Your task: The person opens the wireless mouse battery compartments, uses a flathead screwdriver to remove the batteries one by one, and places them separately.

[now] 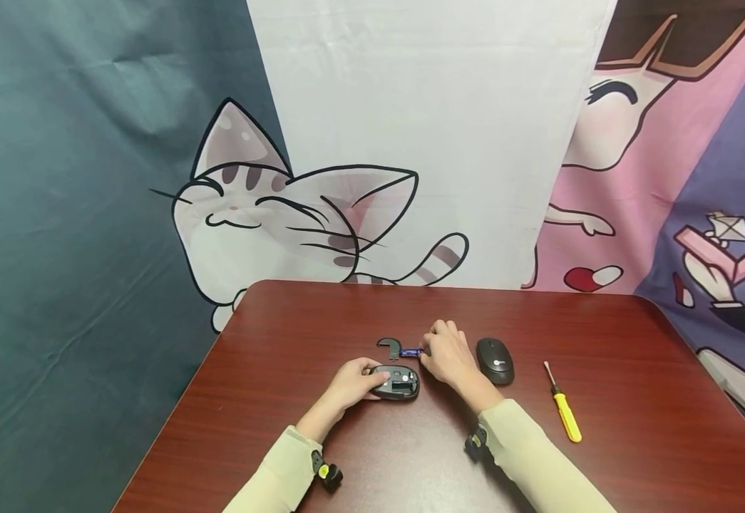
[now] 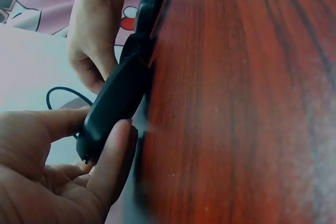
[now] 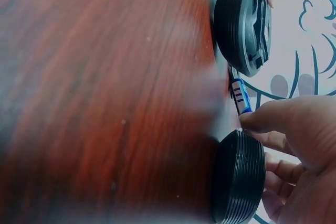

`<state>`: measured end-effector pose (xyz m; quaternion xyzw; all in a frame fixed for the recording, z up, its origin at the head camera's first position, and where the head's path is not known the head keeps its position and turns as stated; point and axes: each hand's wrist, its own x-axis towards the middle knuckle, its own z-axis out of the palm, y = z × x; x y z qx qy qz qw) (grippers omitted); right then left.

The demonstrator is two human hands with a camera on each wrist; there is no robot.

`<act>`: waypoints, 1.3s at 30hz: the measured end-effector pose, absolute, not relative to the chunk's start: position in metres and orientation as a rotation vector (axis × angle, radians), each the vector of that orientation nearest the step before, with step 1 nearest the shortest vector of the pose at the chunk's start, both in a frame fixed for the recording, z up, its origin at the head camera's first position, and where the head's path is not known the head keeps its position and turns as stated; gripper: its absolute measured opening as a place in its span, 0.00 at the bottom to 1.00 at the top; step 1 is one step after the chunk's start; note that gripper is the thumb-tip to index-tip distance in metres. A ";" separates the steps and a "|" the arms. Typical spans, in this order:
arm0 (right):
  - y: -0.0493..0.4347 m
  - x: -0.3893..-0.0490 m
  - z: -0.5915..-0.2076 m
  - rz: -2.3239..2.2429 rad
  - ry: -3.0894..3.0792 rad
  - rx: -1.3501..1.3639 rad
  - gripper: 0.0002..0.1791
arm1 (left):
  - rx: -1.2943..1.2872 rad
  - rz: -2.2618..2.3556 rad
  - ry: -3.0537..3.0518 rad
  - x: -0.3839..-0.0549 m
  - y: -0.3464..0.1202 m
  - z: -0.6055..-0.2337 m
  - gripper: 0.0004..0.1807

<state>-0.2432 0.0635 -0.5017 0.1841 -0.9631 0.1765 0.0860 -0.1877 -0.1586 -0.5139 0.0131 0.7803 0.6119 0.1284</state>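
My left hand (image 1: 350,381) holds a black computer mouse (image 1: 404,390) with its underside up, thumb on top and fingers beneath. The battery compartment in that underside lies uncovered. My right hand (image 1: 447,354) pinches the end of a blue battery (image 1: 410,353) behind the mouse. In the right wrist view the battery (image 3: 241,96) slants out from under the thumb and a fingertip. Beside the battery's other end lies a curved black battery cover (image 1: 390,346). The left wrist view shows the held mouse (image 2: 113,106) side-on, between thumb and fingers.
A second black mouse (image 1: 495,360) sits right side up, just right of my right hand. Farther right lies a screwdriver (image 1: 567,413) with a yellow handle. All of it is on a reddish-brown wooden table (image 1: 269,320), with a printed cloth (image 1: 436,128) hanging behind.
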 end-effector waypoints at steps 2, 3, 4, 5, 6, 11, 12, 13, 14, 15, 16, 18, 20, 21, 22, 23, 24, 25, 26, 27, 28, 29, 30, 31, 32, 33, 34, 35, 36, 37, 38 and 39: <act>0.064 -0.244 -0.502 0.503 -2.879 0.549 0.05 | 0.037 1.735 2.326 -0.189 -0.157 -0.513 0.20; 0.064 -0.244 -0.502 0.493 -2.883 0.549 0.04 | 0.042 1.710 2.355 -0.189 -0.157 -0.513 0.20; 0.064 -0.244 -0.502 0.486 -2.889 0.550 0.04 | 0.039 1.683 2.382 -0.189 -0.156 -0.512 0.20; 0.064 -0.244 -0.502 0.475 -2.892 0.552 0.04 | 0.040 1.653 2.412 -0.189 -0.155 -0.510 0.20; 0.064 -0.244 -0.503 0.461 -2.894 0.554 0.04 | 0.043 1.620 2.441 -0.189 -0.155 -0.509 0.20; 0.064 -0.245 -0.502 0.387 -2.901 0.558 0.06 | 0.096 1.378 2.646 -0.191 -0.154 -0.504 0.23; 0.064 -0.245 -0.502 0.378 -2.902 0.559 0.06 | 0.110 1.311 2.700 -0.191 -0.153 -0.503 0.23; 0.064 -0.245 -0.502 0.372 -2.903 0.559 0.06 | 0.118 1.250 2.749 -0.191 -0.153 -0.502 0.23; 0.064 -0.245 -0.502 0.368 -2.903 0.560 0.06 | 0.124 1.187 2.798 -0.192 -0.153 -0.502 0.23; 0.064 -0.245 -0.502 0.369 -2.903 0.561 0.06 | 0.128 1.134 2.839 -0.192 -0.152 -0.501 0.24; 0.065 -0.245 -0.502 0.372 -2.904 0.563 0.06 | 0.128 1.084 2.876 -0.192 -0.151 -0.500 0.23; 0.065 -0.245 -0.502 0.378 -2.907 0.566 0.06 | 0.126 1.025 2.924 -0.192 -0.150 -0.499 0.23; 0.066 -0.246 -0.502 0.380 -2.911 0.564 0.06 | 0.136 0.987 2.960 -0.191 -0.149 -0.499 0.23; 0.066 -0.246 -0.502 0.381 -2.914 0.561 0.07 | 0.143 0.971 2.972 -0.191 -0.149 -0.498 0.23; 0.067 -0.246 -0.502 0.380 -2.915 0.558 0.07 | 0.150 0.960 2.982 -0.191 -0.148 -0.498 0.23; 0.067 -0.246 -0.502 0.380 -2.915 0.553 0.08 | 0.158 0.945 2.993 -0.191 -0.148 -0.499 0.23; 0.068 -0.246 -0.501 0.382 -2.915 0.551 0.09 | 0.165 0.931 3.004 -0.192 -0.149 -0.499 0.23; 0.068 -0.246 -0.501 0.389 -2.916 0.549 0.09 | 0.168 0.917 3.012 -0.192 -0.150 -0.499 0.22; 0.069 -0.246 -0.501 0.398 -2.916 0.547 0.09 | 0.171 0.901 3.019 -0.192 -0.151 -0.499 0.22; 0.069 -0.246 -0.500 0.417 -2.916 0.544 0.09 | 0.170 0.892 3.024 -0.192 -0.152 -0.499 0.22; 0.070 -0.246 -0.500 0.436 -2.913 0.541 0.09 | 0.170 0.883 3.031 -0.192 -0.153 -0.499 0.22; 0.071 -0.246 -0.499 0.460 -2.911 0.537 0.08 | 0.168 0.873 3.037 -0.193 -0.154 -0.498 0.22; 0.071 -0.245 -0.498 0.485 -2.907 0.531 0.08 | 0.166 0.864 3.044 -0.193 -0.155 -0.498 0.21; 0.072 -0.245 -0.497 0.517 -2.904 0.524 0.08 | 0.168 0.853 3.050 -0.193 -0.156 -0.498 0.21; 0.073 -0.244 -0.496 0.551 -2.901 0.514 0.08 | 0.169 0.845 3.056 -0.194 -0.157 -0.497 0.21; 0.075 -0.244 -0.494 0.588 -2.896 0.506 0.09 | 0.171 0.833 3.064 -0.194 -0.157 -0.496 0.22; 0.076 -0.243 -0.493 0.618 -2.888 0.500 0.09 | 0.176 0.815 3.075 -0.194 -0.157 -0.496 0.22; 0.078 -0.243 -0.491 0.652 -2.881 0.494 0.10 | 0.182 0.796 3.090 -0.195 -0.156 -0.495 0.23; 0.079 -0.242 -0.489 0.686 -2.870 0.487 0.11 | 0.192 0.772 3.109 -0.195 -0.155 -0.494 0.23; 0.081 -0.241 -0.487 0.717 -2.860 0.483 0.12 | 0.205 0.750 3.132 -0.195 -0.154 -0.492 0.24; 0.083 -0.241 -0.486 0.740 -2.847 0.479 0.13 | 0.217 0.727 3.158 -0.195 -0.153 -0.490 0.24; 0.085 -0.240 -0.484 0.762 -2.834 0.478 0.14 | 0.228 0.698 3.184 -0.195 -0.151 -0.488 0.25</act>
